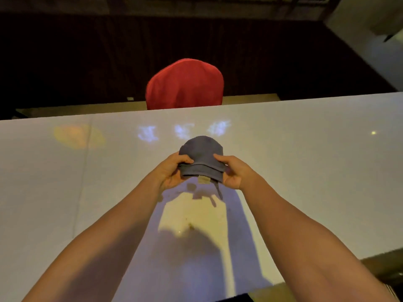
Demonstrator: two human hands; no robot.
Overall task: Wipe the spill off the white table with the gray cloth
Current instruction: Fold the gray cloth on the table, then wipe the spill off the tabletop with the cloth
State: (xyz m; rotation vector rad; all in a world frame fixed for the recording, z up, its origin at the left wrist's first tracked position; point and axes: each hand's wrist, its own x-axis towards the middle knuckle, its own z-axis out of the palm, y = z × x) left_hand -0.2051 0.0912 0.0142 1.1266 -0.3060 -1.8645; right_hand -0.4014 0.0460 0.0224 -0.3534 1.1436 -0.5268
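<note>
Head view: gray cloth held above the white table

Both hands grasp the folded gray cloth [201, 159] over the white table [305, 160]: left hand [172, 171] pinching one edge, right hand [234, 172] the other. A small spill [190, 224] lies nearer the person than the cloth.

A dim dining room: long white table [305, 149], red-covered chair [184, 83].

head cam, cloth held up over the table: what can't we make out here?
- Spill: only small brownish specks between the forearms; its extent is lost in glare and arm shadows.
- Underside of the folded gray cloth: faces away; wet or dry can't be told.
- Fingers of the left hand and right hand: partly behind the cloth.
- Red chair: seat hidden behind the white table.
</note>
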